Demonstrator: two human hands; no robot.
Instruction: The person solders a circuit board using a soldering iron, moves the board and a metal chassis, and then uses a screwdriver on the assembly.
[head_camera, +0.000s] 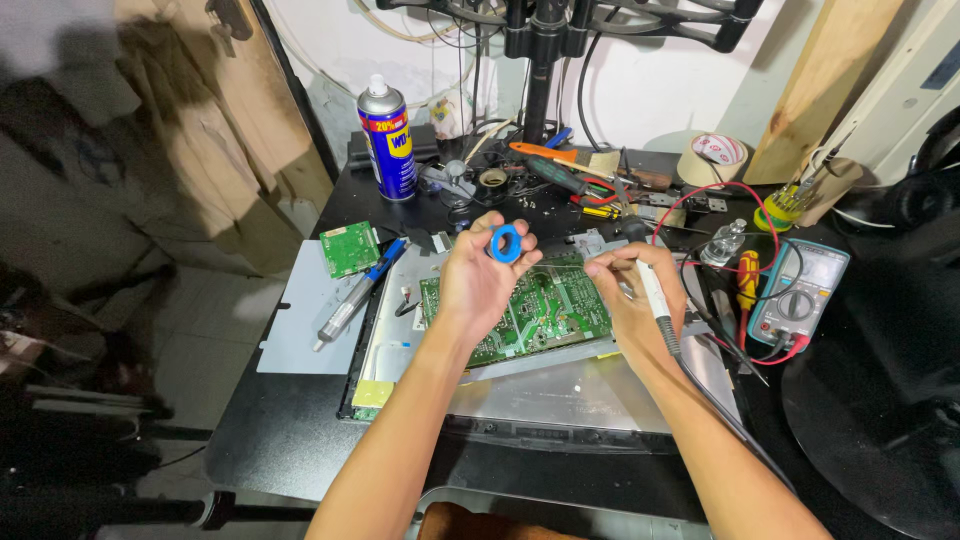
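Note:
My left hand (478, 283) is raised over a large green circuit board (540, 318) and pinches a small blue ring-shaped spool (505, 243) between its fingertips. My right hand (628, 300) grips a white-handled soldering iron (652, 290) like a pen, its cord running back along my forearm. The iron's tip points toward the top right edge of the board, beside the blue spool. The board lies on a grey metal back panel (560, 395) on the black table.
A blue and yellow spray can (388, 140) stands at the back left. A small green board (349, 248) and a grey and blue tool (355, 295) lie left. A multimeter (800, 293) with red leads, a screwdriver (747, 280), a tape roll (712, 156) and pliers crowd the right and back.

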